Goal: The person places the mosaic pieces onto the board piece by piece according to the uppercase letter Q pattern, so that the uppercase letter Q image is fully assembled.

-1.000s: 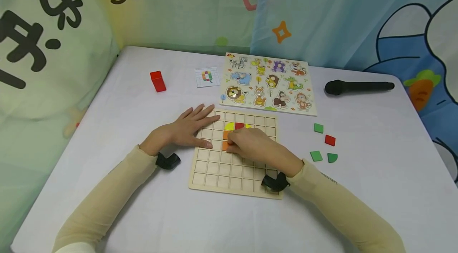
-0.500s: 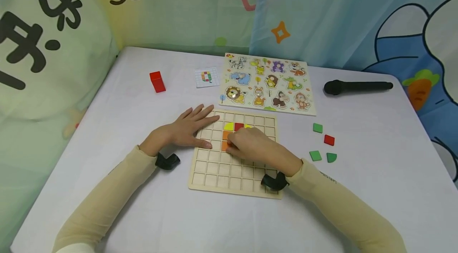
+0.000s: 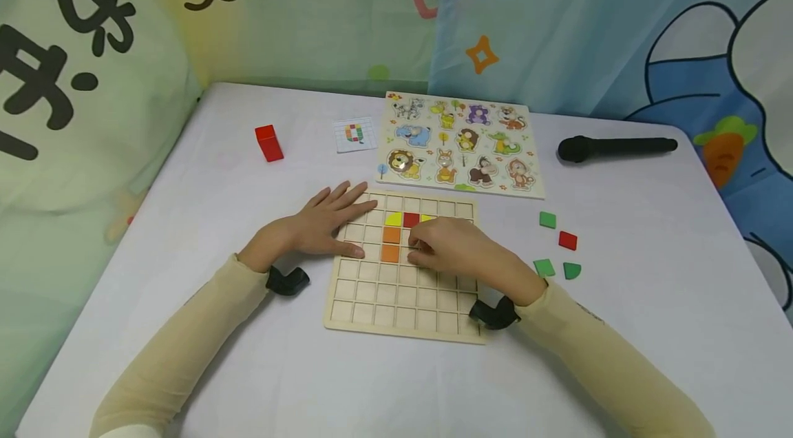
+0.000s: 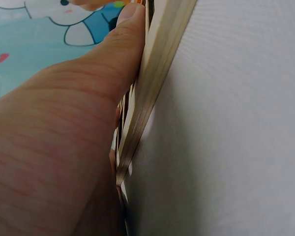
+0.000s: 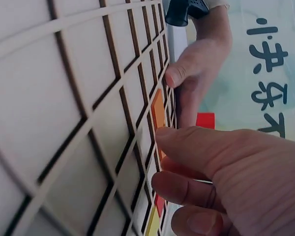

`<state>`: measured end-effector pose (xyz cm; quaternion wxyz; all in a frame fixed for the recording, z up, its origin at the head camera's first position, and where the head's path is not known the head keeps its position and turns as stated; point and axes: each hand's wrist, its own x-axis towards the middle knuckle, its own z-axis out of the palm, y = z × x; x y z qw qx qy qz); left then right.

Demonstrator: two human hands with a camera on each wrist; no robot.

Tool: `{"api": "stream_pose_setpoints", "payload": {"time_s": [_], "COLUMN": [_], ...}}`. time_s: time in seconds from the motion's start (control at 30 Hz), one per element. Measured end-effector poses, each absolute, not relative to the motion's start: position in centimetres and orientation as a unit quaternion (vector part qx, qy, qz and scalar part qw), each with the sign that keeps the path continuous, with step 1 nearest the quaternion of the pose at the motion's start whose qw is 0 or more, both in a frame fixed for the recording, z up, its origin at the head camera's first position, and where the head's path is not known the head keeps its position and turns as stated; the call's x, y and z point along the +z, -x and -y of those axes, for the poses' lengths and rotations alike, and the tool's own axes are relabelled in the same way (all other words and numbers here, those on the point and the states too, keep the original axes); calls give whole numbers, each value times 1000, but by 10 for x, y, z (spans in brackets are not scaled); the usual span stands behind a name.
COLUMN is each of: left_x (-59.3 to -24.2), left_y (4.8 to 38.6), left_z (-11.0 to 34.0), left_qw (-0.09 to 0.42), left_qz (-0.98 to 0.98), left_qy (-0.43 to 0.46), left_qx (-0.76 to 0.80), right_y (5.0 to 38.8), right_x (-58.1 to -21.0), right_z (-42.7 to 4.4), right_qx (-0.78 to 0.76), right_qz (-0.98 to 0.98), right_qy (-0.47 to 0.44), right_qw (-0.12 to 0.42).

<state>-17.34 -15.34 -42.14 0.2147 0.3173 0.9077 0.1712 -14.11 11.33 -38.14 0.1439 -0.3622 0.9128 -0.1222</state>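
Spread fingers of my left hand rest on the left edge of the wooden grid board; the thumb lies along that edge in the left wrist view. Over the board's middle is my right hand, fingers loosely bent, nothing visible between thumb and fingers. Just left of it, two orange tiles sit in cells one above the other. Above them are a yellow piece, a red tile and a second yellow piece, partly covered by the right hand.
Green pieces and a red square lie right of the board. Behind it are an animal puzzle and a small pattern card. A red block stands back left, a black microphone back right.
My right hand has shifted right, off the orange tiles, which show fully now. My left hand stays in place on the board.
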Motion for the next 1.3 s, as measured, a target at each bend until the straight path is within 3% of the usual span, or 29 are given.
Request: {"api": "stream_pose_setpoints", "payload": {"time_s": [0.83,1.3], "left_x": [-421,-422], "left_y": [173,174], "left_z": [154,154], "left_qw": [225,224], "left_qz": [-905,-904], "left_qy": [-314,-316], "left_qx": [176,179], "right_y": [110,88], "right_x": [-365,-384], "right_z": [-230,-245], "right_qx": [-120,-118], "right_qz": [-965,-941], "right_qy": [207,296], "right_qw": [110,111]}}
